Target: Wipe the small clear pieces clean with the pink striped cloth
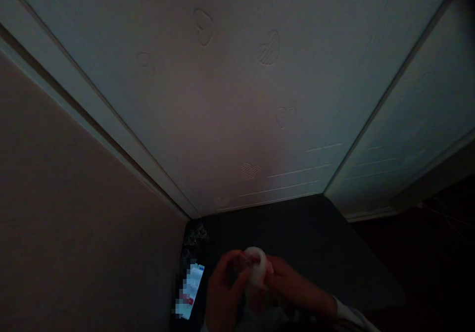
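Note:
A white, rounded object with a rim and an opening at its top (261, 262) is between my hands, low in the head view. Its exact kind is hard to make out in the dim light. My right hand (287, 278) has its fingers closed around the right side of it. My left hand (227, 287) is curled at its left edge, thumb and fingers brought together near the opening. Something small and shiny seems to sit between those left fingertips, too dark to name. The lower part of the white object fades into shadow.
Beneath my hands is a dark tabletop (308, 243). A lit phone (193, 287) lies to the left, with crumpled clear plastic (197, 234) behind it. Pale wall panels with embossed hearts (222, 104) rise at the back, and a plain surface (74, 198) stands at the left.

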`<control>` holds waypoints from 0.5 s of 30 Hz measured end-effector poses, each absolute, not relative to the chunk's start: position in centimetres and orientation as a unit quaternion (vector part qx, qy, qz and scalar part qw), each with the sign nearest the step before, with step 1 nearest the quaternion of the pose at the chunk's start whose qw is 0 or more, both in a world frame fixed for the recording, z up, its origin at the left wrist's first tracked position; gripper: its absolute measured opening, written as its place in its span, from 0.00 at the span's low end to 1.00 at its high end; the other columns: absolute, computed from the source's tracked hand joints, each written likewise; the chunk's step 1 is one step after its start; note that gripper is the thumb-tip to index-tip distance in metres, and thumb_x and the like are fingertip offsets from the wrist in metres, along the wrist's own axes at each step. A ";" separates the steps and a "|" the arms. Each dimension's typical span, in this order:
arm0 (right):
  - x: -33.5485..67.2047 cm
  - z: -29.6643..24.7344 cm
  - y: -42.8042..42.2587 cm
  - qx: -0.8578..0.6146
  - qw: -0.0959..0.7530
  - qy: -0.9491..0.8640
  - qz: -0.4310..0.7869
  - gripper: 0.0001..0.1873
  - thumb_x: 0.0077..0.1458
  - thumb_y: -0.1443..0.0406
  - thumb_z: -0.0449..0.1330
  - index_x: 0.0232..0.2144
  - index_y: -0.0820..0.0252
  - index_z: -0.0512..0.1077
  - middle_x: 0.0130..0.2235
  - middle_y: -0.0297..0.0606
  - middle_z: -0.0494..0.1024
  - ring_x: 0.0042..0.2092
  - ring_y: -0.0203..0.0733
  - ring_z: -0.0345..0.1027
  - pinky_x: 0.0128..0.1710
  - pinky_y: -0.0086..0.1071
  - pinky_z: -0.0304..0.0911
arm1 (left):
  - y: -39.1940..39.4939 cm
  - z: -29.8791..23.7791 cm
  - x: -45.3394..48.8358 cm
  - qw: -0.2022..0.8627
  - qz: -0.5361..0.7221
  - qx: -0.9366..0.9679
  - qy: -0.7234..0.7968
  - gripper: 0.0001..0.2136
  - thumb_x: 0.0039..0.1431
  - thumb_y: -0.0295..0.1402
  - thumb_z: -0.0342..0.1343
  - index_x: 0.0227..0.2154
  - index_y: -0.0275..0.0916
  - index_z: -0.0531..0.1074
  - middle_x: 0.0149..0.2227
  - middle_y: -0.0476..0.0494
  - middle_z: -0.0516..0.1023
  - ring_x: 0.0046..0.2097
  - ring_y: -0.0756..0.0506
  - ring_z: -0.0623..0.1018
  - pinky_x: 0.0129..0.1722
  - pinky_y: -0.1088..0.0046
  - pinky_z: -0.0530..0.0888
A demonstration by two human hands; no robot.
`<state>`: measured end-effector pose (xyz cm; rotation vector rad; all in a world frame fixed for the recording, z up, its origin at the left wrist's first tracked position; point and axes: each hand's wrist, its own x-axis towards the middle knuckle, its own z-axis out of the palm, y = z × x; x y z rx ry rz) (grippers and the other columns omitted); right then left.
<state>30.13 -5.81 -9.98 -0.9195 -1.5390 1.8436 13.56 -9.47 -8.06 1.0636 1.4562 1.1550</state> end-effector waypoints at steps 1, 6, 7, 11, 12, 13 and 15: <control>30.1 -9.9 -5.9 -0.350 0.280 -0.567 0.691 0.19 0.55 0.54 0.52 0.35 0.64 0.72 0.31 0.36 0.73 0.32 0.38 0.65 0.32 0.30 0.61 | -9.5 -8.2 13.7 0.483 0.477 0.424 0.600 0.16 0.46 0.35 0.62 0.40 0.37 0.73 0.40 0.41 0.79 0.43 0.41 0.77 0.45 0.65 0.73; 30.1 -10.1 -6.2 -0.380 0.286 -0.541 0.694 0.21 0.55 0.52 0.52 0.32 0.64 0.73 0.30 0.37 0.74 0.32 0.40 0.66 0.34 0.32 0.62 | -9.5 -8.1 14.2 0.490 0.463 0.439 0.594 0.14 0.47 0.34 0.61 0.38 0.38 0.72 0.38 0.42 0.78 0.41 0.43 0.76 0.44 0.66 0.72; 30.2 -10.2 -6.2 -0.380 0.290 -0.534 0.697 0.20 0.54 0.52 0.53 0.32 0.64 0.74 0.30 0.37 0.74 0.33 0.40 0.66 0.35 0.33 0.62 | -9.5 -8.0 14.3 0.489 0.460 0.446 0.592 0.14 0.48 0.34 0.61 0.38 0.38 0.72 0.38 0.43 0.78 0.41 0.43 0.76 0.43 0.67 0.72; 30.3 -10.8 -6.4 -0.381 0.292 -0.508 0.715 0.21 0.52 0.51 0.55 0.34 0.64 0.75 0.31 0.37 0.76 0.34 0.42 0.67 0.37 0.35 0.63 | -9.5 -7.7 14.6 0.473 0.452 0.462 0.599 0.14 0.48 0.34 0.61 0.38 0.38 0.72 0.36 0.44 0.77 0.40 0.44 0.75 0.42 0.68 0.72; 30.3 -11.0 -6.5 -0.387 0.289 -0.503 0.717 0.22 0.52 0.51 0.55 0.34 0.64 0.75 0.31 0.38 0.76 0.34 0.42 0.67 0.37 0.35 0.63 | -9.6 -7.7 14.7 0.469 0.453 0.465 0.599 0.14 0.47 0.34 0.61 0.39 0.38 0.72 0.36 0.45 0.77 0.40 0.44 0.75 0.43 0.68 0.71; 30.3 -11.1 -6.5 -0.389 0.284 -0.502 0.718 0.22 0.52 0.50 0.55 0.34 0.63 0.75 0.31 0.38 0.76 0.34 0.42 0.67 0.37 0.34 0.63 | -9.6 -7.6 14.7 0.465 0.454 0.467 0.599 0.14 0.47 0.34 0.61 0.38 0.38 0.72 0.36 0.45 0.77 0.40 0.44 0.75 0.42 0.68 0.72; 30.3 -11.2 -6.5 -0.386 0.275 -0.501 0.724 0.22 0.52 0.50 0.55 0.35 0.63 0.75 0.32 0.37 0.76 0.34 0.42 0.67 0.36 0.34 0.63 | -9.7 -7.7 14.8 0.463 0.452 0.471 0.599 0.14 0.47 0.34 0.61 0.38 0.38 0.72 0.35 0.45 0.77 0.39 0.44 0.75 0.41 0.68 0.72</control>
